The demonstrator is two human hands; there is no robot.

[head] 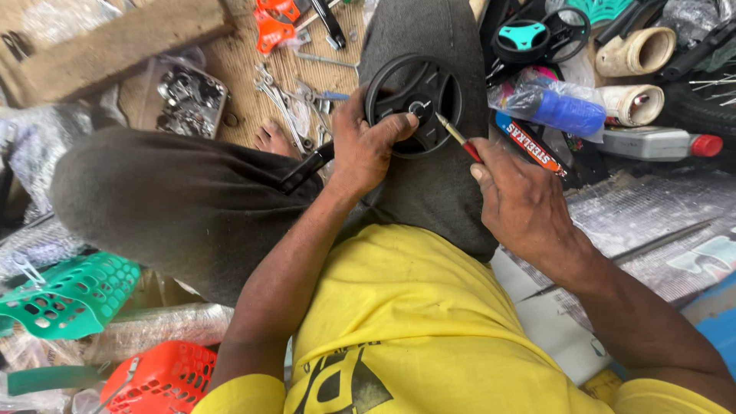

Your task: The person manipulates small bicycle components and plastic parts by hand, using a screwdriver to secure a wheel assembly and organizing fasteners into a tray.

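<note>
A small black plastic wheel [418, 103] with spokes rests on my right knee. My left hand [360, 146] grips its near-left rim, thumb lying across toward the hub. My right hand [517, 203] holds a red-handled screwdriver [458, 138], whose metal tip points at the wheel's centre hub. A black bar [303, 170] sticks out below my left hand toward my left leg; whether the hand holds it too is unclear.
Spanners [280, 96] and a tray of metal parts [190, 100] lie on the mat ahead. At right sit a teal-hubbed wheel [537, 34], a bagged blue item [563, 111] and a grey bottle [659, 143]. Green [69, 295] and orange baskets [165, 376] lie at lower left.
</note>
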